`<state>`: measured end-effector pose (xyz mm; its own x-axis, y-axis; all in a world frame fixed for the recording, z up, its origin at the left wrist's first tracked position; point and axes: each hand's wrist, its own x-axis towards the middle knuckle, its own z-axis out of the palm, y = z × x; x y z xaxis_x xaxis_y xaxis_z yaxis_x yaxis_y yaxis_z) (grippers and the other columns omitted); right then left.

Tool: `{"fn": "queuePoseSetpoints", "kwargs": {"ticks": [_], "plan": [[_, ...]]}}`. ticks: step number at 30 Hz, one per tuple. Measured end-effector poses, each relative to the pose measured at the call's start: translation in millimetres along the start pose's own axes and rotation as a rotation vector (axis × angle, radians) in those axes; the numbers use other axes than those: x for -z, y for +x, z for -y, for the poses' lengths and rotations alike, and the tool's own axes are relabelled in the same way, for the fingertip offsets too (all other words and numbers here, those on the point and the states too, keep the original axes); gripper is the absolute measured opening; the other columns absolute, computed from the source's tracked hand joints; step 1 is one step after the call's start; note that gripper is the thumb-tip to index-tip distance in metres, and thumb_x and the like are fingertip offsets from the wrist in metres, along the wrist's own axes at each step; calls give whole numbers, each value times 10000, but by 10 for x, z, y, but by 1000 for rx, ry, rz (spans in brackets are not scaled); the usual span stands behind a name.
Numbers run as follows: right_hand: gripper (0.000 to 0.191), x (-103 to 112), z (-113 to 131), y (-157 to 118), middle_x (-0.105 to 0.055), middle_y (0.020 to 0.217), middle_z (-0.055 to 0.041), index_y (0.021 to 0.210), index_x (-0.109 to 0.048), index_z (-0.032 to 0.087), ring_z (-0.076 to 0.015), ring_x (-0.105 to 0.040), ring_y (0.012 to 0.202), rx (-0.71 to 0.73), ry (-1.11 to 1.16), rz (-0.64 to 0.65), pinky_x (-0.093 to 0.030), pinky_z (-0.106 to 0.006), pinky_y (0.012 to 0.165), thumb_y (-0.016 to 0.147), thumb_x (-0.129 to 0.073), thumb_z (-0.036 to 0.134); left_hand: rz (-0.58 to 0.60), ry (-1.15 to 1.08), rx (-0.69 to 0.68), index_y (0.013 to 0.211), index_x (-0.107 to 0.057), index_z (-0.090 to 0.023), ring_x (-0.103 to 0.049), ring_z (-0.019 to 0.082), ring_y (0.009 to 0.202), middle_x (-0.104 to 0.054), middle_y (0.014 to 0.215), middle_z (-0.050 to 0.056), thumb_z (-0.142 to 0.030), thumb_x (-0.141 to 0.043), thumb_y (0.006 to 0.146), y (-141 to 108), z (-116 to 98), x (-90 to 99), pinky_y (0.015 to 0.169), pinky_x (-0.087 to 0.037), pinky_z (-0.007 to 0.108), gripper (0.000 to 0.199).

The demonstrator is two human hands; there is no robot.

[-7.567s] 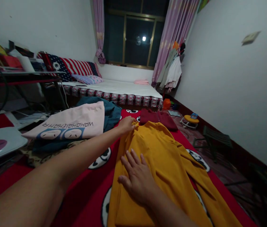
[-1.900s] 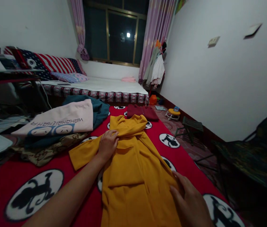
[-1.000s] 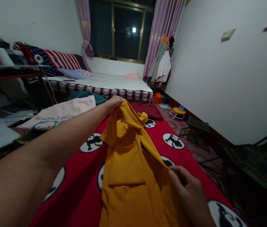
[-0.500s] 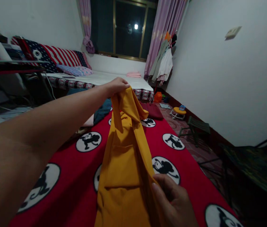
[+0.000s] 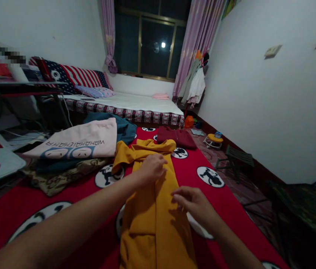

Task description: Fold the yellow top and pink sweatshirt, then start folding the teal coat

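A mustard-yellow coat (image 5: 146,213) lies lengthwise on a red blanket (image 5: 90,224) printed with black monkeys in white circles. Its right side is folded over toward the middle, and a sleeve-like end sticks out at the upper left. My left hand (image 5: 153,167) is over the upper part of the coat, fingers loosely bent and apart, with no cloth gripped; whether it touches the fabric is hard to tell. Just above the coat's right edge is my right hand (image 5: 190,200), its fingers spread and nothing in them.
Left of the coat is a clothes pile topped by a pale pink printed shirt (image 5: 90,138). A folded maroon garment (image 5: 176,137) lies beyond it. A bed (image 5: 135,100) stands under the window. Right, on the floor, are a yellow-topped stool (image 5: 213,138) and a folding stool (image 5: 238,156).
The coat's raised upper end now lies down on the blanket, its right side folded inward. Both hands have let go; my left hand came down and nearer, my right hand rose slightly.
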<state>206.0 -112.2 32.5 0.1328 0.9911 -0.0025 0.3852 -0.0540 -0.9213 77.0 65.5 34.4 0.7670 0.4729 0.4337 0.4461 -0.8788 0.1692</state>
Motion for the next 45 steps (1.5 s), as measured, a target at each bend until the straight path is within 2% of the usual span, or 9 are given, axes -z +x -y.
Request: {"fn": "queuePoseSetpoints", "kwargs": {"ticks": [4,10,14,19,22,27,33,39,45], "plan": [[243,314,-195,882,-701,833,-64,877,-661,136,-135,-641,561,26,41,-284,-459,-210,454,712,-617,310,-76,-144,30,1046,-644,-205,-547,251,1079,-597,1140,100,-286,-623,819,-291,-222,-479,938,-455,401,241],[472,607,-406,1892,-685,845,-53,1217,-545,111,-111,-628,559,65,-269,-402,-466,-206,513,746,-532,137,-115,-219,93,1034,-634,-210,-510,247,1143,-582,1179,82,-272,-601,848,-369,-196,-614,1020,-404,419,199],[649,696,-389,2232,-686,739,-3,1399,-419,165,-114,-612,586,122,-643,-302,-447,-209,593,767,-547,95,-95,-245,113,1037,-629,-210,-494,251,1166,-570,1201,80,-285,-609,846,-362,-200,-604,1045,-383,422,206],[317,773,-257,2467,-729,889,-54,1114,-690,234,-177,-641,813,193,-1007,-237,-420,-233,669,834,-550,185,-82,-243,129,1030,-627,-205,-481,270,1187,-564,1215,93,-314,-608,847,-363,-219,-609,1059,-366,447,214],[211,835,-132,2653,-735,903,-66,939,-752,208,-193,-641,843,193,-1025,-202,-422,-243,684,817,-580,215,-70,-226,137,1045,-623,-197,-472,281,1199,-563,1230,101,-326,-597,855,-359,-224,-619,1064,-357,458,231],[270,771,-13,3033,-727,966,-95,969,-747,144,-190,-637,872,202,-820,-436,-444,-257,768,805,-541,204,-61,-219,123,1029,-621,-193,-486,280,1175,-574,1221,101,-333,-582,865,-353,-230,-633,1050,-365,457,220],[264,313,-285,3234,-718,894,-143,887,-734,99,-233,-652,875,147,-742,-488,-464,-302,822,711,-537,83,-38,-210,142,1051,-613,-198,-474,258,1190,-574,1219,79,-325,-557,880,-365,-251,-593,1075,-338,437,220],[482,146,-340,3092,-643,1085,-119,1157,-593,126,-196,-619,890,251,-644,-498,-484,-308,814,679,-550,78,-42,-215,148,1059,-611,-191,-476,249,1177,-576,1203,76,-335,-554,885,-362,-258,-582,1075,-334,421,233],[135,118,-473,2628,-602,802,-49,773,-590,186,-186,-567,757,570,-544,-634,-471,-316,759,756,-466,135,-57,-219,147,1024,-613,-183,-495,244,1128,-585,1150,77,-325,-575,872,-352,-262,-567,1039,-368,414,212]]}}
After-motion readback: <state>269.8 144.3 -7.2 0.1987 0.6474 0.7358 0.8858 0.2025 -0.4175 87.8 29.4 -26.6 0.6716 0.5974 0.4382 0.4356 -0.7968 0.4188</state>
